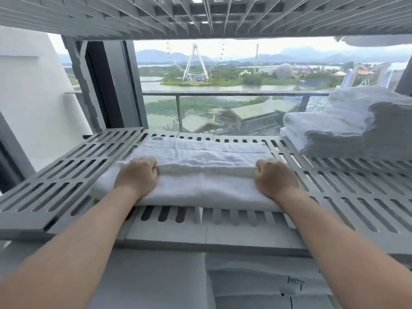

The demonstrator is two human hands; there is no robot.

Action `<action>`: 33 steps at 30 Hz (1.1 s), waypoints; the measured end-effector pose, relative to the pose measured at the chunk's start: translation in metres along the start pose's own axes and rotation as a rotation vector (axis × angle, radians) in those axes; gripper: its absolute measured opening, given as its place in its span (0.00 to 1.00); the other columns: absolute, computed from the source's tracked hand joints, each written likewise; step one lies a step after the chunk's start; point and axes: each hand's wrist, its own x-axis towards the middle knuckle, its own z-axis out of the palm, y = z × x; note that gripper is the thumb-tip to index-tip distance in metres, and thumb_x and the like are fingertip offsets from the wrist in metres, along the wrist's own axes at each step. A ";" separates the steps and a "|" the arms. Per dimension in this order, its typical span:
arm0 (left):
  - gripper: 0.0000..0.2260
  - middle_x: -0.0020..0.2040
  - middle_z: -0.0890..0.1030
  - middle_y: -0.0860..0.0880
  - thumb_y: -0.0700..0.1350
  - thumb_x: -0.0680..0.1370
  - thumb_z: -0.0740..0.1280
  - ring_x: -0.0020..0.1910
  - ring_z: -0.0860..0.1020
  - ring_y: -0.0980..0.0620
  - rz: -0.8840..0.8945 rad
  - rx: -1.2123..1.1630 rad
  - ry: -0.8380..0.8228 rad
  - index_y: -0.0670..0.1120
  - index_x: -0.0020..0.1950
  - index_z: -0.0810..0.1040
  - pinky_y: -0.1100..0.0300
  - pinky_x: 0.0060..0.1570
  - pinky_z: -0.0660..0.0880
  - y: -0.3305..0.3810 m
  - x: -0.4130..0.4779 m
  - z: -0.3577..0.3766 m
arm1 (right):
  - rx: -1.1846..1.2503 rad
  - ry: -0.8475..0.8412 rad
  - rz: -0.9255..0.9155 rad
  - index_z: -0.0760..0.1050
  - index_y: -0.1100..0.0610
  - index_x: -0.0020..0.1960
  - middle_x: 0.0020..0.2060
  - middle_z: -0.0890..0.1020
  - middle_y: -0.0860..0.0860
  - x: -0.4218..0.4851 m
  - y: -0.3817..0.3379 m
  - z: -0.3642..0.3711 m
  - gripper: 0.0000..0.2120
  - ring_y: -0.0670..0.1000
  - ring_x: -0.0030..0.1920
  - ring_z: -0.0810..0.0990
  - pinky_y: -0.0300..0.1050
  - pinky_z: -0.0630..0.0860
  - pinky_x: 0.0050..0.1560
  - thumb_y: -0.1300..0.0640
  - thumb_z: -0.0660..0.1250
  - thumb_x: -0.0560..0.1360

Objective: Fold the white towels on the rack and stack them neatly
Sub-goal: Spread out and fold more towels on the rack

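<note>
A white towel lies across the middle of the grey slatted rack shelf, partly folded, its near layer doubled over toward the far side. My left hand grips the folded edge at the towel's left end, fingers curled round the cloth. At the right end my right hand grips the same edge in the same way. A stack of folded white towels sits at the back right of the shelf.
Another slatted shelf hangs close overhead. Behind the rack is a window with a balcony railing. White bedding or linen lies below the shelf's front edge. A white wall stands at the left.
</note>
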 end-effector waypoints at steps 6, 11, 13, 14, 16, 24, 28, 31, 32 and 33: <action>0.12 0.42 0.77 0.49 0.48 0.84 0.57 0.43 0.75 0.47 0.017 -0.045 -0.017 0.49 0.41 0.71 0.49 0.48 0.75 0.001 -0.002 -0.006 | 0.029 -0.023 -0.054 0.74 0.52 0.42 0.43 0.82 0.54 -0.006 -0.004 -0.012 0.15 0.57 0.46 0.80 0.47 0.69 0.44 0.44 0.59 0.80; 0.13 0.41 0.76 0.46 0.47 0.79 0.54 0.40 0.72 0.49 -0.055 -0.163 -0.229 0.45 0.37 0.70 0.52 0.40 0.68 -0.001 0.009 -0.025 | -0.004 -0.250 -0.040 0.73 0.54 0.38 0.40 0.81 0.51 0.001 -0.003 -0.029 0.20 0.56 0.44 0.79 0.47 0.71 0.43 0.40 0.59 0.79; 0.13 0.38 0.76 0.46 0.49 0.73 0.52 0.36 0.71 0.48 -0.037 -0.191 -0.216 0.44 0.34 0.69 0.51 0.38 0.68 -0.003 0.010 -0.033 | -0.010 -0.349 -0.031 0.72 0.55 0.34 0.34 0.76 0.49 0.007 -0.003 -0.035 0.23 0.54 0.40 0.76 0.46 0.69 0.40 0.39 0.58 0.79; 0.13 0.39 0.76 0.46 0.51 0.72 0.52 0.36 0.72 0.48 -0.024 -0.190 -0.199 0.45 0.33 0.69 0.51 0.38 0.69 -0.003 0.010 -0.036 | -0.023 -0.379 -0.018 0.71 0.54 0.33 0.34 0.76 0.49 0.008 -0.004 -0.038 0.24 0.53 0.39 0.76 0.46 0.68 0.38 0.38 0.58 0.79; 0.13 0.45 0.78 0.51 0.53 0.75 0.54 0.44 0.76 0.49 0.017 -0.129 -0.197 0.48 0.39 0.73 0.53 0.42 0.72 -0.002 0.007 -0.035 | -0.074 -0.391 -0.014 0.73 0.54 0.37 0.38 0.78 0.50 0.004 -0.007 -0.041 0.22 0.54 0.42 0.77 0.46 0.69 0.40 0.38 0.59 0.79; 0.15 0.71 0.75 0.49 0.49 0.82 0.64 0.69 0.73 0.48 0.208 -0.130 -0.151 0.50 0.68 0.74 0.46 0.70 0.68 0.030 0.000 -0.021 | 0.007 -0.231 -0.009 0.76 0.51 0.52 0.53 0.82 0.52 -0.018 -0.036 -0.034 0.16 0.54 0.53 0.78 0.48 0.69 0.48 0.40 0.58 0.79; 0.17 0.72 0.75 0.51 0.54 0.83 0.59 0.70 0.73 0.49 0.308 -0.169 -0.264 0.53 0.71 0.71 0.47 0.70 0.68 0.070 0.002 -0.022 | 0.088 -0.245 -0.045 0.76 0.50 0.56 0.54 0.82 0.52 -0.020 -0.053 -0.031 0.20 0.53 0.53 0.78 0.49 0.72 0.51 0.36 0.57 0.78; 0.27 0.73 0.74 0.50 0.67 0.81 0.53 0.71 0.72 0.48 0.308 -0.103 -0.379 0.54 0.73 0.70 0.46 0.68 0.70 0.086 0.002 -0.012 | 0.042 -0.213 -0.049 0.75 0.51 0.57 0.53 0.83 0.53 -0.026 -0.056 -0.021 0.23 0.56 0.53 0.80 0.50 0.73 0.52 0.34 0.56 0.77; 0.32 0.75 0.72 0.49 0.71 0.79 0.50 0.72 0.71 0.47 0.319 -0.042 -0.385 0.53 0.75 0.68 0.46 0.69 0.69 0.088 0.002 -0.008 | 0.028 -0.194 -0.052 0.75 0.51 0.57 0.52 0.83 0.54 -0.028 -0.055 -0.019 0.23 0.57 0.52 0.80 0.49 0.73 0.50 0.34 0.56 0.77; 0.36 0.76 0.71 0.48 0.73 0.78 0.48 0.74 0.69 0.46 0.326 0.003 -0.384 0.52 0.77 0.66 0.45 0.70 0.69 0.090 0.001 -0.006 | 0.016 -0.172 -0.063 0.75 0.52 0.55 0.50 0.84 0.54 -0.030 -0.054 -0.017 0.22 0.57 0.51 0.81 0.49 0.72 0.48 0.35 0.57 0.77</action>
